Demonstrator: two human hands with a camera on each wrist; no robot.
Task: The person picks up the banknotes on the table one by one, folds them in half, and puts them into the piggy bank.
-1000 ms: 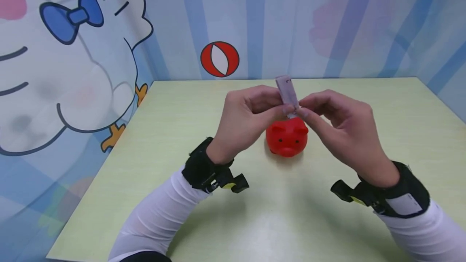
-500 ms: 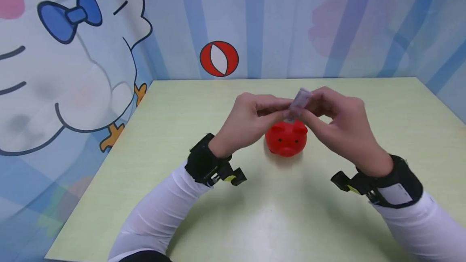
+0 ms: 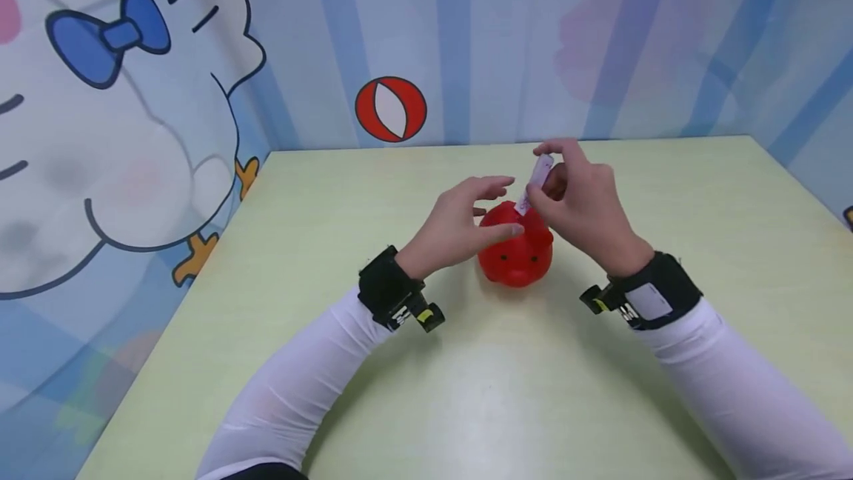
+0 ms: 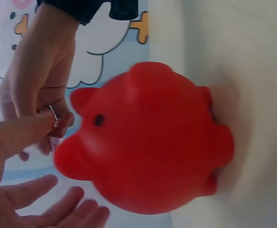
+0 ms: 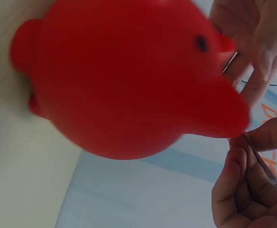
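Observation:
A red piggy bank stands on the table, its snout toward me. Between the thumb and fingers of my right hand is a folded, pale purple banknote, held slanting. Its lower end is at the top of the pig; whether it has entered a slot cannot be made out. My left hand is spread beside the pig, thumb across its head in the head view, holding nothing. Whether that thumb touches the pig is unclear. The right wrist view shows the note's thin edge in the pinch.
The pale yellow-green table extends around the pig on every side. Behind it rises a blue striped wall with a printed red and white ball. A cartoon figure covers the left wall.
Both hands were together at the banknote above the pig. The left hand has let go and spread its fingers; the right has brought the note down to the pig's top.

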